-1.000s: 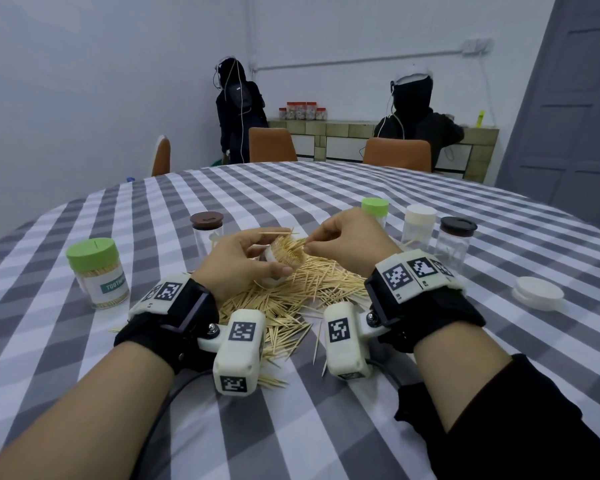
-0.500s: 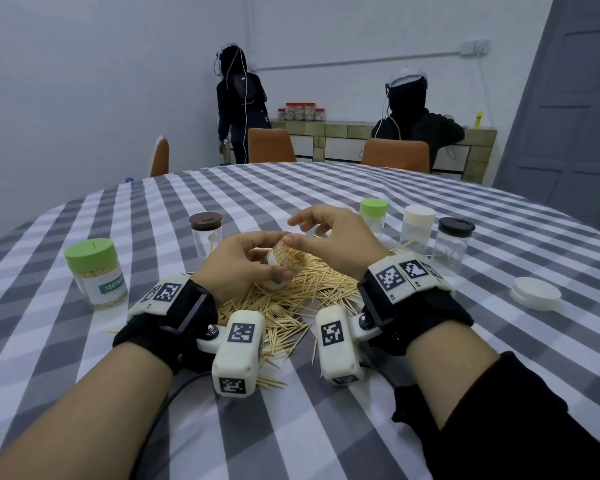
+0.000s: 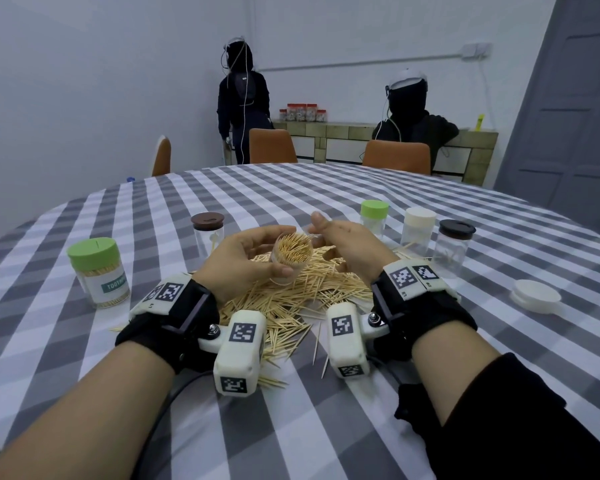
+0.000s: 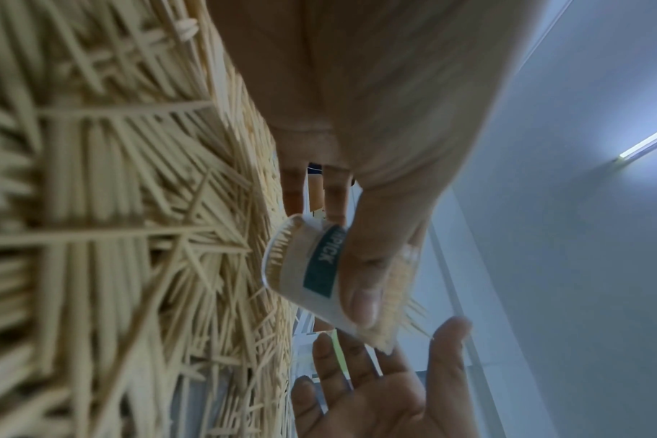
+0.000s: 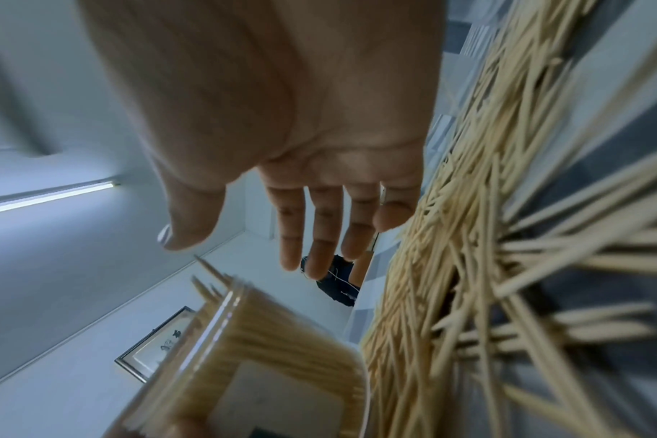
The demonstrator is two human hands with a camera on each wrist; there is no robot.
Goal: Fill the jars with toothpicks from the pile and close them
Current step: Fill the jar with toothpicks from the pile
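Observation:
My left hand [image 3: 246, 258] grips a clear open jar [image 3: 291, 256] packed full of toothpicks, tilted with its mouth toward me, just above the toothpick pile [image 3: 291, 303]. In the left wrist view the thumb lies across the labelled jar [image 4: 312, 272]. My right hand [image 3: 343, 244] hovers right beside the jar's mouth with fingers straight and spread, holding nothing; the right wrist view shows the flat palm [image 5: 312, 142] above the jar [image 5: 267, 355]. A loose white lid [image 3: 536, 295] lies on the table at the right.
A full green-lidded jar [image 3: 97, 273] stands at the left. Closed jars stand behind the pile: brown-lidded [image 3: 207, 233], green-lidded [image 3: 374, 218], white-lidded [image 3: 419, 228], dark-lidded [image 3: 455, 245]. The checked tablecloth [image 3: 291, 427] covers a round table. Two people are by the far wall.
The right hand has let go of the toothpicks it pinched at the jar's mouth and opened beside it. The left hand has lifted and tilted the jar toward me.

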